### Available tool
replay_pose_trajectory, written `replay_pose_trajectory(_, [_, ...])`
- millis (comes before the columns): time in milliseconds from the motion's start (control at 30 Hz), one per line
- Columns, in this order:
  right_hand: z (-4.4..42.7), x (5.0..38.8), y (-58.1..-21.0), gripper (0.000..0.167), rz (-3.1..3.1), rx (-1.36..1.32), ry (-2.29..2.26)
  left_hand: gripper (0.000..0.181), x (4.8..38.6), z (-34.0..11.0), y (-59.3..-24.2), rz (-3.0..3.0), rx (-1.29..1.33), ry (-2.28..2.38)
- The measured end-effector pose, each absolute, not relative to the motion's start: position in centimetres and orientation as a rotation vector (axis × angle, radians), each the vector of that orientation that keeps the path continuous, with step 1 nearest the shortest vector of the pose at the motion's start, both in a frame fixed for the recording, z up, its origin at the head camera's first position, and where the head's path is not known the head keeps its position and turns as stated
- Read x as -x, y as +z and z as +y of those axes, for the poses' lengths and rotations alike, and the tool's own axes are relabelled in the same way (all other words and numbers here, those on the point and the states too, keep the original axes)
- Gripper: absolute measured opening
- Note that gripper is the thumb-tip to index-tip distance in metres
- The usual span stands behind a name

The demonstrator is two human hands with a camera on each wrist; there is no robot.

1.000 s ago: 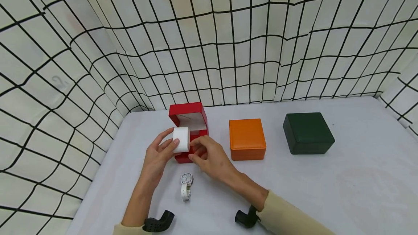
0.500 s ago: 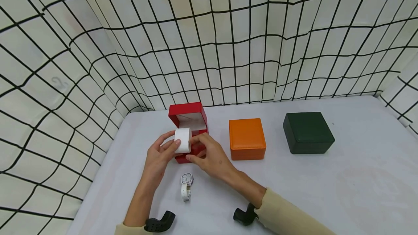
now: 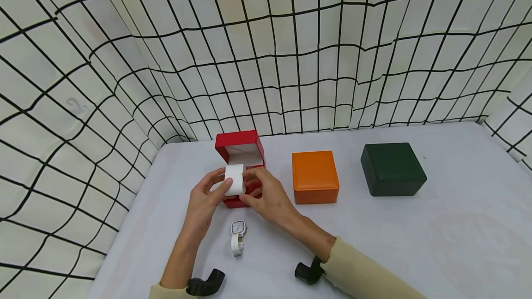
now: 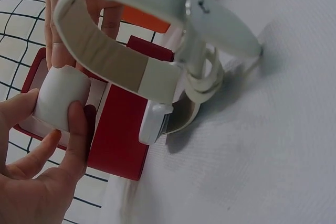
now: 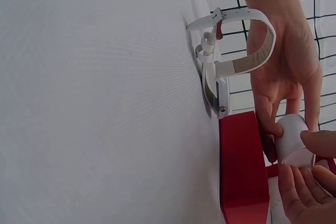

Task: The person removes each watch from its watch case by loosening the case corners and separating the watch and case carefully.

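A white cushion-like roll (image 3: 235, 180) is held above the open red box (image 3: 239, 141). My left hand (image 3: 202, 204) grips its left side between thumb and fingers; the same pinch on the roll (image 4: 62, 97) shows in the left wrist view. At the roll's right end, the fingers and thumb of my right hand (image 3: 272, 197) hold its edge. Nearer me on the cloth stands a white-strapped watch (image 3: 238, 236), its strap buckled in a loop, seen large in the left wrist view (image 4: 121, 66). The hands and roll hide much of the box's base.
A closed orange box (image 3: 315, 176) stands right of the red one, and a closed dark green box (image 3: 392, 169) farther right. White cloth (image 3: 374, 243) covers the table. Behind and at the left rises a white backdrop with black netting (image 3: 307, 59).
The roll has shifted slightly right and down in the head view, together with my left hand. My right fingers have come round its right edge. The boxes and watch have stayed put.
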State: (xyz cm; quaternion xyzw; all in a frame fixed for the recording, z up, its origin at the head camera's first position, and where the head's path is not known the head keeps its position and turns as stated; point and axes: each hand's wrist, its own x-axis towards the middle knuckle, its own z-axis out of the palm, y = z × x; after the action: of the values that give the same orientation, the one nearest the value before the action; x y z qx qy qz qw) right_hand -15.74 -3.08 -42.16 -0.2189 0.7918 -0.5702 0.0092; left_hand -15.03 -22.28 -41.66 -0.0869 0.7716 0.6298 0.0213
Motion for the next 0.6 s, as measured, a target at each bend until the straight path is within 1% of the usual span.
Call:
replay_pose_trajectory(200, [-3.26, 16.0, -42.27, 0.051, 2.475, 0.622, -1.785, 0.052, 14.93, -22.09, -41.75, 2.371, 0.226, 1.979])
replay_pose_trajectory(600, [-3.16, 16.53, -42.93, 0.05, 2.505, 0.613, -1.785, 0.051, 14.65, -22.2, -41.62, 2.429, 0.146, 1.922])
